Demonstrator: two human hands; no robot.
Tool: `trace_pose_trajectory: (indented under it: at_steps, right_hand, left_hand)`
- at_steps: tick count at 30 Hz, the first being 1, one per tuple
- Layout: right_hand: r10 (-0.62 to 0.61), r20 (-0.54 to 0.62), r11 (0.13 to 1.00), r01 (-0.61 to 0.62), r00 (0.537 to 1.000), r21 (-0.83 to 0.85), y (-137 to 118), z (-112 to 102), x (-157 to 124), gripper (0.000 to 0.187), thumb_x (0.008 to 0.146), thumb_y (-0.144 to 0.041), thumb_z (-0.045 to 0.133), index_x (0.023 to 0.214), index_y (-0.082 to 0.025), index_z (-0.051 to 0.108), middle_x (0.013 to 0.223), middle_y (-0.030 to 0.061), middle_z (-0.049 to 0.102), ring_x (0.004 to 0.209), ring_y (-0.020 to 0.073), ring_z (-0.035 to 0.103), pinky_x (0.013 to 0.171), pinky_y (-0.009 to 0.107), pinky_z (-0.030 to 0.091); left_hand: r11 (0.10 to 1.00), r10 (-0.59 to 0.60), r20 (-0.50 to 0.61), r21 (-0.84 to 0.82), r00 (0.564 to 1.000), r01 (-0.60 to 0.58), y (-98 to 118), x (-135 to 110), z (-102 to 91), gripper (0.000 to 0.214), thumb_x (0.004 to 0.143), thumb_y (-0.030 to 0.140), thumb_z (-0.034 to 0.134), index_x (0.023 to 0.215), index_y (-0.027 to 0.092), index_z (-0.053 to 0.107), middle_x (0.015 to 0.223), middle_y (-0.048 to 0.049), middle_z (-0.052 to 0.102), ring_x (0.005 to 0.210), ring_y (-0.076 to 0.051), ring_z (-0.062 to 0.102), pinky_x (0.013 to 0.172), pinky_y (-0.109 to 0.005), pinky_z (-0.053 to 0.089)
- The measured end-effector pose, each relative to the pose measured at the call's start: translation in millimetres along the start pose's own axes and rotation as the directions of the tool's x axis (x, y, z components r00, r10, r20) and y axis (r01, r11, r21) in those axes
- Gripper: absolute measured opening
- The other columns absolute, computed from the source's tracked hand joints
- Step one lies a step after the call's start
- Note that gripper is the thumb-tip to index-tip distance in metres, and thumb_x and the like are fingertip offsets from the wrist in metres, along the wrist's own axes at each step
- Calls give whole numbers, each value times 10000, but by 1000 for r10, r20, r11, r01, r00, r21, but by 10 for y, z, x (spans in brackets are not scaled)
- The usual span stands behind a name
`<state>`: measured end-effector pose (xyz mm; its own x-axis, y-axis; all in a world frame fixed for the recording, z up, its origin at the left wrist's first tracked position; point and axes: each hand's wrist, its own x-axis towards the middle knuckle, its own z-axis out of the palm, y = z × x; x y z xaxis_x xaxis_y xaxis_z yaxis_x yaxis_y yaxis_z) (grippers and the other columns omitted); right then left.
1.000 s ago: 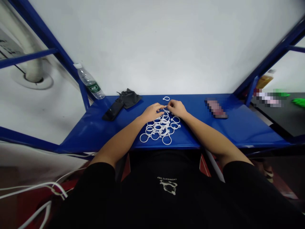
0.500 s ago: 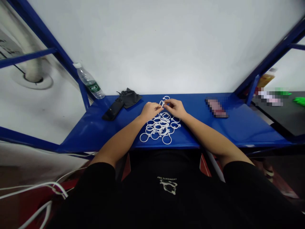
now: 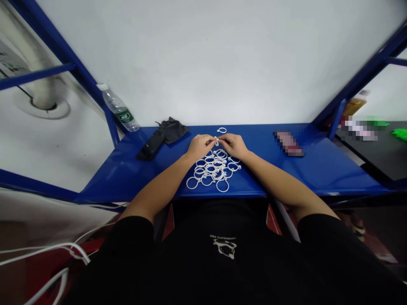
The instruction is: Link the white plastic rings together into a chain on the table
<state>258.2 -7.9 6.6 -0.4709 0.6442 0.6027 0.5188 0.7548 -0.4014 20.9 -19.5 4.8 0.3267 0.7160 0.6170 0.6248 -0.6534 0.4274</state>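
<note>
Several white plastic rings (image 3: 213, 170) lie in a loose pile on the blue table (image 3: 121, 173), close to its front edge. Just behind the pile, my left hand (image 3: 199, 146) and my right hand (image 3: 234, 145) meet fingertip to fingertip. Both pinch one small white ring (image 3: 216, 140) held between them, slightly above the table. A single white ring (image 3: 221, 130) lies alone farther back, near the wall.
A black phone (image 3: 150, 147) and a crumpled black cloth (image 3: 171, 129) lie at the back left. A clear water bottle (image 3: 118, 107) leans against the blue frame post. A blurred flat object (image 3: 288, 143) lies at the back right.
Both hands lifted from the far edge of the pile and came together, fingers now pinched on one small ring between them. The pile and the lone ring have stayed put.
</note>
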Motion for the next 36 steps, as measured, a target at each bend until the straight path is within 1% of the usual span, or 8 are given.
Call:
trace_pose_trajectory:
  at_steps: [13, 18, 20, 23, 26, 30, 33, 36]
  right_hand:
    - [14, 19, 998, -13, 1000, -64, -10, 18, -15, 270, 1105, -336, 619, 1106, -212, 859, 997, 100, 868, 876, 256, 775, 841, 363, 578]
    - [-4, -36, 990, -1, 999, -140, 43, -5, 12, 314, 1142, -374, 602, 1196, -213, 866, 1061, 111, 881, 957, 260, 798, 875, 349, 591]
    - [27, -73, 979, -41, 997, -199, 94, -33, 27, 320, 1150, -367, 596, 1241, -219, 865, 1109, 119, 884, 1017, 272, 805, 899, 354, 598]
    - [102, -82, 957, -120, 991, -264, 189, -88, 51, 330, 1142, -318, 599, 1314, -219, 862, 1185, 127, 885, 1090, 285, 809, 925, 362, 606]
    - [208, -34, 937, -209, 978, -279, 277, -134, 66, 333, 1093, -263, 639, 1328, -216, 869, 1208, 116, 894, 1081, 286, 816, 925, 365, 611]
    - [308, 74, 923, -279, 948, -265, 320, -154, 71, 286, 1054, -258, 672, 1234, -224, 892, 1161, 84, 909, 1014, 268, 823, 905, 353, 606]
    - [327, 152, 920, -277, 933, -276, 286, -162, 78, 272, 1049, -250, 679, 1213, -226, 894, 1165, 81, 911, 1035, 266, 825, 899, 343, 590]
    - [286, 284, 943, -216, 915, -255, 261, -226, 96, 253, 1025, -219, 707, 1191, -219, 897, 1175, 86, 907, 1058, 267, 825, 913, 338, 585]
  left_hand:
    - [997, 56, 5, 56, 998, -56, -14, 17, 26, 137, 1044, 229, 773, 924, 218, 838, 840, -39, 827, 853, -225, 785, 908, -379, 559]
    - [999, 28, -35, 32, 999, -26, 3, 24, 32, 111, 1031, 177, 777, 1083, 201, 872, 943, -47, 863, 877, -211, 791, 924, -363, 574]
    - [1000, 7, -15, 12, 1000, -7, 15, 25, 21, 150, 1028, 171, 778, 1138, 200, 876, 981, -51, 873, 875, -203, 789, 928, -357, 584]
    - [999, -21, 56, -25, 998, 23, 40, 21, -6, 136, 1036, 194, 773, 1121, 194, 879, 993, -57, 875, 851, -191, 778, 899, -342, 595]
    - [997, -55, 135, -52, 989, 62, 79, 10, -29, 124, 1046, 218, 762, 1067, 191, 881, 974, -57, 870, 823, -178, 764, 853, -323, 588]
    - [990, -107, 270, -58, 957, 127, 114, 1, -30, 131, 1033, 247, 787, 1094, 209, 897, 1002, -51, 878, 866, -187, 778, 831, -310, 577]
    - [988, -124, 371, -43, 920, 151, 120, -2, -21, 148, 1017, 270, 818, 1125, 224, 907, 996, -51, 879, 853, -194, 773, 806, -310, 571]
    - [985, -140, 402, -34, 905, 167, 135, -7, -25, 151, 1032, 276, 807, 1131, 226, 910, 1002, -55, 877, 832, -193, 762, 804, -317, 569]
